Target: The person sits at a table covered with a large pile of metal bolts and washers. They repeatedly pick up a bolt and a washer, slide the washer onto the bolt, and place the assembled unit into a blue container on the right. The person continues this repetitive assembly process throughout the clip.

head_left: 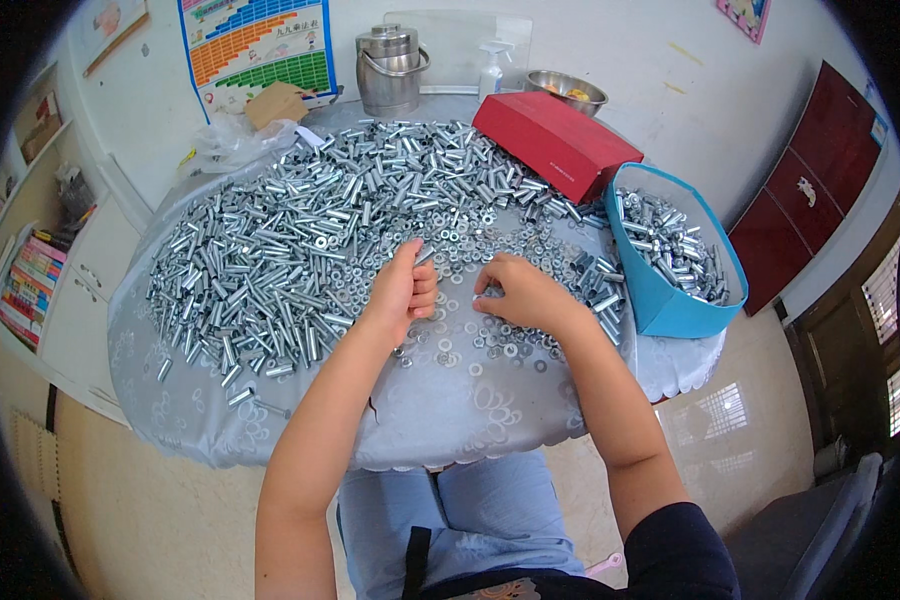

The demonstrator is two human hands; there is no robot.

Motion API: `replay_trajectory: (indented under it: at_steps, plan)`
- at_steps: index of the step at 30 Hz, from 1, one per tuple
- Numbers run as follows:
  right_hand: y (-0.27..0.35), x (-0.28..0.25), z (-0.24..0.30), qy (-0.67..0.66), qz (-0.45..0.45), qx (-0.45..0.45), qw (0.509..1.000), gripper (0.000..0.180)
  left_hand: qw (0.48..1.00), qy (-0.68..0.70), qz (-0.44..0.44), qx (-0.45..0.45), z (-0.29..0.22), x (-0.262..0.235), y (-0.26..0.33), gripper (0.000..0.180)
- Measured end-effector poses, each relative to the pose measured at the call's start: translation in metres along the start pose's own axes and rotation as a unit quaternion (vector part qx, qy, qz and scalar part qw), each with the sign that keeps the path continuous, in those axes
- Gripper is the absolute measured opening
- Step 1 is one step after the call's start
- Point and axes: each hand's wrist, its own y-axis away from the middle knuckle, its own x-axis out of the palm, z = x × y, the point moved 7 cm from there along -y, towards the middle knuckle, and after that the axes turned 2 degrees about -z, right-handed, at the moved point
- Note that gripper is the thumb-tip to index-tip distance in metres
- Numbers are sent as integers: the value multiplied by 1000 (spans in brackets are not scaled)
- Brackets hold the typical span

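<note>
My left hand [400, 288] is closed in a fist above the middle of the table, its thumb pressed along a silvery metal sleeve [425, 256] that sticks out of the fingers. To its right my right hand [522, 290] has thumb and fingers pinched together low over scattered washers. What sits between those fingertips is too small to make out. Loose washers [511, 350] lie around and between both hands. A broad heap of shiny metal sleeves and bolts [260, 250] spreads left of and beyond them.
A blue bin [675, 322] holding metal sleeves stands at the right, with a red box [560, 140] behind it. Farther back are a steel pail [388, 80], a spray bottle [491, 72], a metal bowl [592, 104] and a plastic bag [235, 145]. A patterned cloth [410, 440] covers the table.
</note>
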Motion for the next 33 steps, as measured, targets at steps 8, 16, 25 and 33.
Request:
replay_trajectory:
  at_steps: [8, 16, 25, 33]
  plan:
    - [-8, -31, 6, -180, -173, 32, 968, 22, 998, -53, -3, -33, 8, 1, 1, 45]
    - [-12, -15, 7, -394, -116, 39, 911, 20, 998, -62, 6, -24, 3, 9, 8, 43]
    - [-14, -2, 10, -410, -110, 16, 905, 22, 997, -63, 35, -29, 5, 13, 8, 43]
    - [-12, -7, 17, -436, -98, 20, 894, 26, 997, -66, 34, -26, 3, 15, 9, 44]
